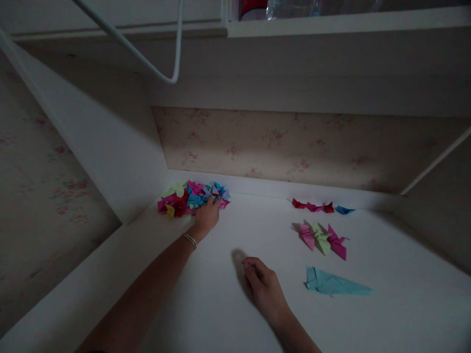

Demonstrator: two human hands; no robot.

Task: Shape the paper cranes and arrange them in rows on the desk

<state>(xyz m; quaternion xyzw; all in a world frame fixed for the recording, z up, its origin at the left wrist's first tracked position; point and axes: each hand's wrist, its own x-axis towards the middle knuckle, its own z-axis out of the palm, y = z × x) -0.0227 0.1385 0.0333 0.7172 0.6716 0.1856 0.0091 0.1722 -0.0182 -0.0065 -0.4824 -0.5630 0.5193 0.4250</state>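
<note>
A heap of folded paper cranes (180, 203) in pink, red, blue, yellow and pale green lies in the back left corner of the white surface. My left hand (207, 215) reaches to the right part of this heap and touches it. Its fingertips are partly lost among the paper, so its grip is unclear. Nearer to me, my right hand (263, 284) rests with curled fingers and nothing visible in it. To its right lies a long, pointed, light-blue folded paper (336, 283). Behind that, two pink cranes flank a pale green crane (321, 239).
Along the back right runs a row of small red, pink and blue folded papers (312, 207). White side panels and a flowered back wall (250, 147) enclose the surface (221, 304). Overhead are a shelf (331, 24) with bottles and a bent white rod (147, 63).
</note>
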